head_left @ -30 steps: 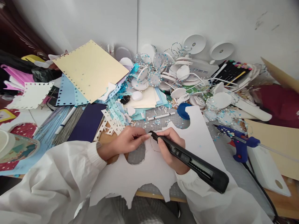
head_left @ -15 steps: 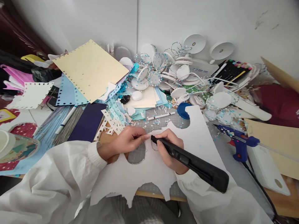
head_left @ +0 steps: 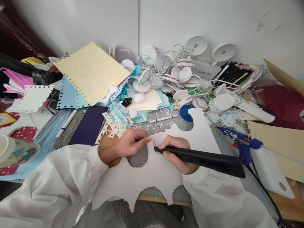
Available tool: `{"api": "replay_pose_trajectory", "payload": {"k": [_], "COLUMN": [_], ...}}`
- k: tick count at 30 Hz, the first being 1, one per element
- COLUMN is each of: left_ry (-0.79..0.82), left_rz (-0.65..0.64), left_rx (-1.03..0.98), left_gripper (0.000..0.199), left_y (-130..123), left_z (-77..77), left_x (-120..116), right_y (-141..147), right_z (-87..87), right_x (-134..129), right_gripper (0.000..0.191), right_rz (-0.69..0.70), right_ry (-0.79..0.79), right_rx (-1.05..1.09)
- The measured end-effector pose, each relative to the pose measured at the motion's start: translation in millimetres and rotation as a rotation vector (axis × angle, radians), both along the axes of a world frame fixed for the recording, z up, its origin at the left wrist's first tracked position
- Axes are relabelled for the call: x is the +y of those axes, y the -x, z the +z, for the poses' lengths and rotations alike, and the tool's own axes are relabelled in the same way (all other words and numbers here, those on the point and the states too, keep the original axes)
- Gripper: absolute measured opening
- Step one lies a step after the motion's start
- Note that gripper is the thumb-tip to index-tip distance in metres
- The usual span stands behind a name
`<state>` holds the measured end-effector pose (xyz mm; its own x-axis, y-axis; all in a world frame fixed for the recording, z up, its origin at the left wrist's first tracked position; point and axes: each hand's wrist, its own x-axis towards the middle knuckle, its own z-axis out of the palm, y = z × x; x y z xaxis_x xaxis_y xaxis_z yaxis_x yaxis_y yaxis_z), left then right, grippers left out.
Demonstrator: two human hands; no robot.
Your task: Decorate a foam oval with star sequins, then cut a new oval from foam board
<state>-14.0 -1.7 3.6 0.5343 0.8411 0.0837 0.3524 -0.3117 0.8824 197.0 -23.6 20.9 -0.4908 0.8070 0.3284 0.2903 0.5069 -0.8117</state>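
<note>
A white board, perhaps foam or thick card, lies before me with rounded cut-outs along its edges. My left hand pinches a narrow strip of it between thumb and forefinger, beside a round hole. In my right hand is a black utility knife, its front end down at the board near a curved outline and its rear end pointing right. The knife's blade is too small to make out. Under the board shows a grey cutting mat.
A blue glue gun lies to the right with its cord. Behind the board are a white pen, a blue disc and a heap of white discs. At left stand a dark blue box and a white tub.
My right hand and the utility knife have moved a little right and down along the curved outline, the handle turning flatter. My left hand stays on the same strip.
</note>
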Motion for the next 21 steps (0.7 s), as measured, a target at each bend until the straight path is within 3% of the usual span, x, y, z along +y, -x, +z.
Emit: {"api": "replay_pose_trajectory", "payload": {"k": [6, 11, 13, 16, 19, 21], "left_ry": [-0.065, -0.257, -0.316, -0.396, -0.47, -0.511], "left_rz": [0.004, 0.113, 0.121, 0.04, -0.054, -0.103], "left_rx": [0.116, 0.679, 0.785, 0.729, 0.668, 0.661], "left_gripper": [0.041, 0.046, 0.054, 0.078, 0.112, 0.118], "left_y": [0, -4, -6, -6, -3, -1], "left_z": [2.8, 24.2, 34.4, 41.7, 36.9, 31.0], "left_x": [0, -15, -29, -52, -69, -75], "right_y": [-3, -3, -3, -1, 2, 2], "right_z": [-1.8, -7.6, -8.3, -7.4, -5.1, -1.8], "right_x": [5, 2, 0, -3, -8, -11], "right_gripper": [0.007, 0.007, 0.009, 0.009, 0.009, 0.009], "right_rz": [0.083, 0.014, -0.026, -0.101, -0.18, -0.218], "right_ry": [-0.093, -0.133, -0.175, -0.237, -0.269, -0.282], "right_rx": [-0.01, 0.002, 0.005, 0.009, 0.037, 0.059]}}
